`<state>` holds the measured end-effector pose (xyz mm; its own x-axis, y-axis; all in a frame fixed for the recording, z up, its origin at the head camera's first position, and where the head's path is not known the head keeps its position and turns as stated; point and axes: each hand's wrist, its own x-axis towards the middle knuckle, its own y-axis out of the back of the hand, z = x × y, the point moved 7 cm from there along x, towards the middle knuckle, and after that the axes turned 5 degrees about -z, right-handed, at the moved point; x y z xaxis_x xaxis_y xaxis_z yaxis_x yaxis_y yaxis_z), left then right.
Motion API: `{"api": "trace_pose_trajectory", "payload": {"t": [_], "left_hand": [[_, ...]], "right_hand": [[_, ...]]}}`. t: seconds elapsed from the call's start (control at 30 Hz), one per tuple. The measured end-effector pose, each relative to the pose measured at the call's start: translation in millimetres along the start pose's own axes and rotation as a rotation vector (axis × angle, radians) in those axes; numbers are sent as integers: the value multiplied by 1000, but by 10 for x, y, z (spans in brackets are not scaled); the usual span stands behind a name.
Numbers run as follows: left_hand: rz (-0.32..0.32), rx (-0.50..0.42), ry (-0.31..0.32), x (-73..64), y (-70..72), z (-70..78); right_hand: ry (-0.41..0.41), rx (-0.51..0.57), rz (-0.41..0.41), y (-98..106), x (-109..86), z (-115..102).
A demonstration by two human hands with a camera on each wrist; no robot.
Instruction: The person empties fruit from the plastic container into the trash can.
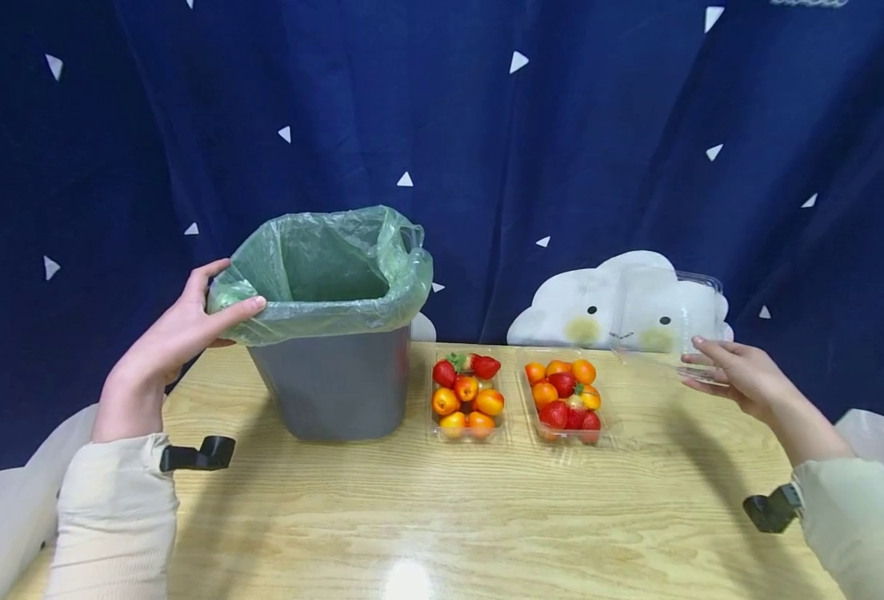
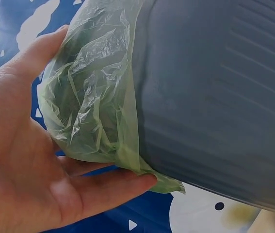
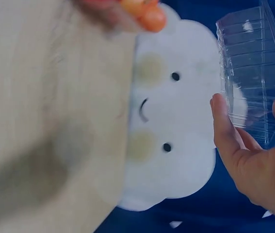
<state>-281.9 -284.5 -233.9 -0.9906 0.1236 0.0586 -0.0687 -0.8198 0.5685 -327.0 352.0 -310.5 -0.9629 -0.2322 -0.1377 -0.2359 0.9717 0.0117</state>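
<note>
Head view: grey bin (image 1: 337,387) upright on the wood-grain table (image 1: 412,492), green bag (image 1: 322,315) lining it and folded over its rim. Left hand (image 1: 172,333) is at the bin's left end, thumb over the front of the bag-covered rim, fingers round the outer side; it holds the lined corner between them, thumb and fingers set well apart. The left wrist view shows the same grip, bag crinkled near the palm.

Right hand (image 1: 741,375) is well to the right of the bin, raised above the table. It pinches a clear plastic container (image 1: 666,321) by one end, thumb on one side, fingers on the other; right wrist view shows ribbed walls. That container is tilted, apart from the bin and touching only the hand.

Just right of the bin: first fruit tray (image 1: 468,436), strawberries plus orange-yellow fruits in clear plastic. Farther right of the bin, beside that one: second fruit tray (image 1: 567,437), similar mix. Behind the bin: dark blue curtain (image 1: 449,108) with white triangles; smiling white cloud (image 1: 561,308) on it, to the bin's right.
</note>
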Motion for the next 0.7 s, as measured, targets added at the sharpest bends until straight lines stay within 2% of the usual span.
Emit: {"api": "trace_pose_trajectory", "payload": {"t": [0.27,0.47,0.7], "left_hand": [[12,2,-5,3,23,15],[15,10,-10,-6,23,13],[15,14,-7,-12,28,29]], "right_hand": [[-105,-143,49,225,-29,359],[-161,-207,67,357,-40,589],[-192,-173,95,493,-49,809]]}}
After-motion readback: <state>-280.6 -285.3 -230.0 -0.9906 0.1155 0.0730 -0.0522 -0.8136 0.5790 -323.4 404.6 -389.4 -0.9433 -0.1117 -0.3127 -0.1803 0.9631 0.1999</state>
